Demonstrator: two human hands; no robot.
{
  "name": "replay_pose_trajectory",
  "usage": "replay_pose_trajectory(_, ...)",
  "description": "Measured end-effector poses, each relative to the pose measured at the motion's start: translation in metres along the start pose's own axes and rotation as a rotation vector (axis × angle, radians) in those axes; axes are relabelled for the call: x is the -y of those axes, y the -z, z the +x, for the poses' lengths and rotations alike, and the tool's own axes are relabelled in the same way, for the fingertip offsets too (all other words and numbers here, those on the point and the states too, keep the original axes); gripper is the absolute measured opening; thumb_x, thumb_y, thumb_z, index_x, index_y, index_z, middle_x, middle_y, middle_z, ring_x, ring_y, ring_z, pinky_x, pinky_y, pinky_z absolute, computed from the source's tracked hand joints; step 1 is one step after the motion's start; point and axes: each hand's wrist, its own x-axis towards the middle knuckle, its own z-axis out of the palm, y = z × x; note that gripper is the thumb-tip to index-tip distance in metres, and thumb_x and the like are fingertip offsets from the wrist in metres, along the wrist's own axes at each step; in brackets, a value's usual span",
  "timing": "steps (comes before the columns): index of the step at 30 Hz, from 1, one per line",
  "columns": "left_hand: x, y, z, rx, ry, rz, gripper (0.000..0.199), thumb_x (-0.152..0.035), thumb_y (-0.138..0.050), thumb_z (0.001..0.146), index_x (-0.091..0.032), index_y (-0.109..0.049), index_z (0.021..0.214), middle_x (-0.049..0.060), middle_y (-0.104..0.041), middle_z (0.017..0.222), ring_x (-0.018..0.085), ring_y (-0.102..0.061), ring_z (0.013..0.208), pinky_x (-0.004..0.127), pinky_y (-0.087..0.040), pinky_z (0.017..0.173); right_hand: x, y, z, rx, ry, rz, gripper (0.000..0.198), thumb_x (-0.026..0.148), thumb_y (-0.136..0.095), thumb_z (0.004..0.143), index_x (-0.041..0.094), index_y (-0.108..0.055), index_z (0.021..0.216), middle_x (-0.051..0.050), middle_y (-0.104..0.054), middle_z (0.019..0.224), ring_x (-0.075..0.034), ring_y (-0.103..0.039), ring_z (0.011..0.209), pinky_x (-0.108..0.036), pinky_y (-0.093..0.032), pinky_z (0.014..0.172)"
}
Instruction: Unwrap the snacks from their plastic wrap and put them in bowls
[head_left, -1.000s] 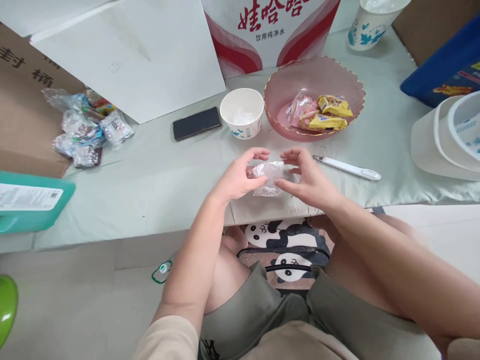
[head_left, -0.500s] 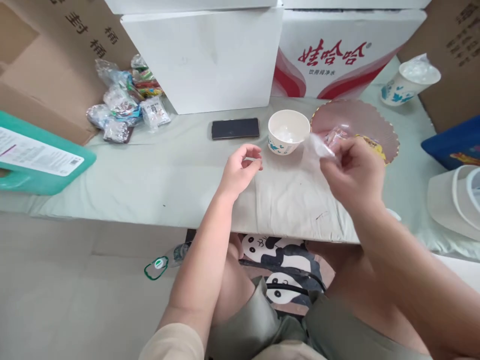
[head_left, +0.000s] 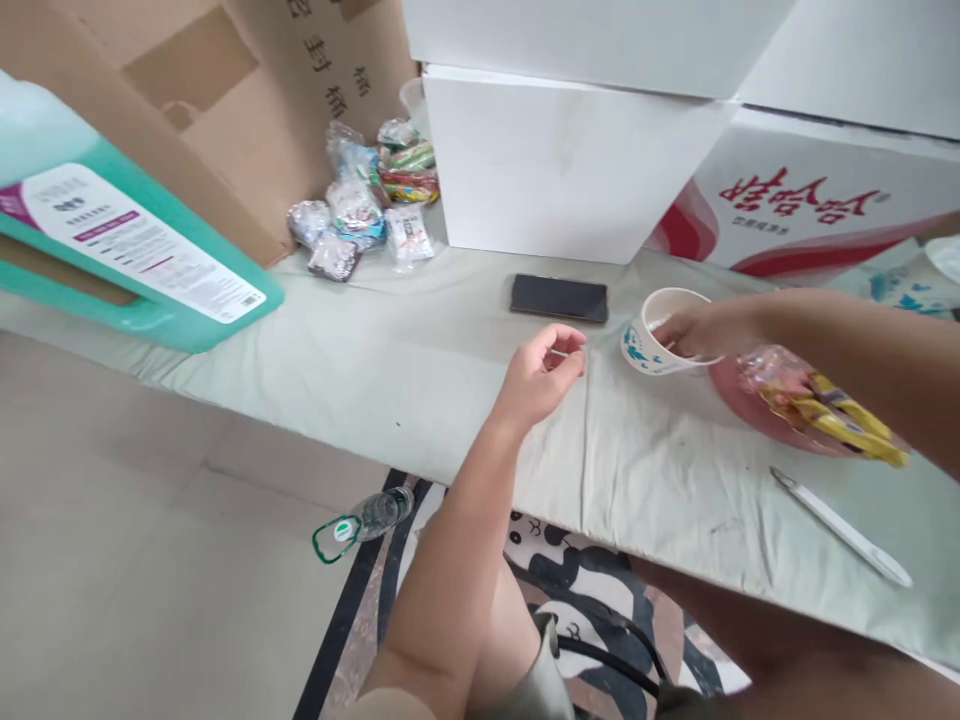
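My right hand (head_left: 694, 332) reaches down into a white paper bowl (head_left: 651, 350) with blue leaf prints. Its fingertips are inside the rim, so whether they hold anything is hidden. My left hand (head_left: 544, 372) hovers over the cloth-covered table, fingers loosely curled, thumb apart from them, nothing in it. Just beyond it lies a black phone (head_left: 559, 298). Under my right forearm is a pink scalloped plate (head_left: 739, 405), partly covered, bearing yellow and clear snack packets (head_left: 832, 412). A white-handled knife-like tool (head_left: 844, 528) rests nearer the table edge.
Several wrapped snack packs (head_left: 360, 205) are piled at the back left, by a brown carton (head_left: 187, 110). A green jug (head_left: 172, 250) stands left. White boxes (head_left: 570, 160) line the back. Another printed paper cup (head_left: 915, 280) is at far right. A plastic bottle (head_left: 382, 512) lies below the table.
My right hand has moved left from over the plate into the bowl; the clear plastic it held is no longer visible. The view has swung left. My left hand keeps its curl.
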Motion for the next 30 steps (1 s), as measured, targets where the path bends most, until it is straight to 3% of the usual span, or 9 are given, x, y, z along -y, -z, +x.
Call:
replay_pose_trajectory(4, -0.009, 0.013, -0.003, -0.165, 0.043, -0.203, 0.005, -0.017, -0.065, 0.079, -0.019, -0.062, 0.083, -0.004, -0.060, 0.077, 0.007, -0.059, 0.062, 0.023, -0.046, 0.066, 0.032, 0.019, 0.034, 0.394, -0.090, -0.101, 0.010, 0.024, -0.068, 0.078, 0.025, -0.078, 0.074, -0.003, -0.070, 0.060, -0.017, -0.062, 0.045, -0.027, -0.045, 0.043)
replay_pose_trajectory(6, -0.014, 0.019, -0.003, -0.279, 0.072, -0.312, 0.002, -0.018, -0.062, 0.080, -0.019, -0.060, 0.080, -0.005, -0.057, 0.070, 0.006, -0.054, 0.058, 0.022, -0.044, 0.063, 0.069, 0.009, 0.060, 0.340, -0.020, -0.181, 0.018, 0.028, -0.068, 0.082, 0.029, -0.079, 0.097, -0.004, -0.076, 0.076, -0.021, -0.069, 0.060, -0.033, -0.053, 0.054)
replay_pose_trajectory(8, -0.018, 0.026, -0.002, -0.387, 0.109, -0.416, 0.005, -0.018, -0.059, 0.080, -0.019, -0.058, 0.075, -0.006, -0.053, 0.063, 0.006, -0.049, 0.054, 0.021, -0.040, 0.059, 0.114, -0.018, 0.088, 0.138, 0.165, -0.205, 0.034, 0.023, -0.065, 0.083, 0.028, -0.073, 0.116, -0.006, -0.078, 0.101, -0.024, -0.073, 0.084, -0.040, -0.059, 0.078)
replay_pose_trajectory(12, -0.022, 0.041, -0.002, -0.532, 0.146, -0.570, 0.007, -0.016, -0.056, 0.078, -0.018, -0.055, 0.072, -0.006, -0.047, 0.058, 0.006, -0.043, 0.053, 0.020, -0.034, 0.056, 0.190, -0.096, 0.148, 0.108, 0.320, -0.272, 0.063, 0.016, -0.064, 0.084, 0.029, -0.056, 0.145, -0.011, -0.057, 0.152, -0.032, -0.065, 0.124, -0.046, -0.057, 0.095)
replay_pose_trajectory(16, -0.023, 0.054, -0.004, -0.563, 0.138, -0.586, 0.006, -0.017, -0.055, 0.077, -0.018, -0.053, 0.071, -0.005, -0.046, 0.058, 0.007, -0.042, 0.053, 0.021, -0.032, 0.056, 0.214, -0.145, 0.200, 0.055, 0.276, -0.222, 0.081, 0.008, -0.062, 0.083, 0.031, -0.041, 0.158, -0.010, -0.044, 0.165, -0.033, -0.052, 0.143, -0.048, -0.054, 0.104)
replay_pose_trajectory(19, -0.021, 0.059, -0.003, -0.562, 0.147, -0.585, 0.007, -0.018, -0.055, 0.077, -0.018, -0.052, 0.071, -0.005, -0.046, 0.058, 0.007, -0.041, 0.053, 0.021, -0.032, 0.056, 0.210, -0.153, 0.218, 0.076, 0.224, -0.197, 0.054, 0.014, -0.057, 0.091, 0.025, -0.058, 0.144, -0.012, -0.059, 0.151, -0.032, -0.059, 0.134, -0.048, -0.053, 0.106)
replay_pose_trajectory(21, -0.019, 0.060, 0.000, -0.575, 0.151, -0.586, 0.007, -0.018, -0.055, 0.079, -0.019, -0.052, 0.073, -0.005, -0.045, 0.059, 0.007, -0.041, 0.055, 0.022, -0.032, 0.057, 0.202, -0.149, 0.212, 0.052, 0.219, -0.174, 0.036, 0.021, -0.049, 0.098, 0.020, -0.069, 0.128, -0.014, -0.068, 0.138, -0.032, -0.063, 0.127, -0.046, -0.052, 0.104)
replay_pose_trajectory(24, -0.016, 0.063, 0.003, -0.622, 0.130, -0.557, 0.009, -0.017, -0.054, 0.083, -0.020, -0.049, 0.076, -0.005, -0.043, 0.062, 0.008, -0.041, 0.057, 0.023, -0.034, 0.058, 0.185, -0.142, 0.174, -0.017, 0.234, -0.106, 0.035, 0.028, -0.043, 0.101, 0.016, -0.071, 0.118, -0.016, -0.073, 0.124, -0.030, -0.068, 0.115, -0.041, -0.051, 0.099)
replay_pose_trajectory(30, -0.016, 0.076, -0.002, -0.898, -0.099, -0.156, 0.015, -0.014, -0.049, 0.088, -0.023, -0.046, 0.077, -0.003, -0.044, 0.070, 0.012, -0.047, 0.069, 0.024, -0.042, 0.069, 0.125, -0.139, 0.015, -0.108, 0.382, 0.134, 0.018, 0.022, -0.053, 0.089, 0.022, -0.071, 0.092, -0.010, -0.076, 0.093, -0.027, -0.070, 0.088, -0.040, -0.054, 0.082)
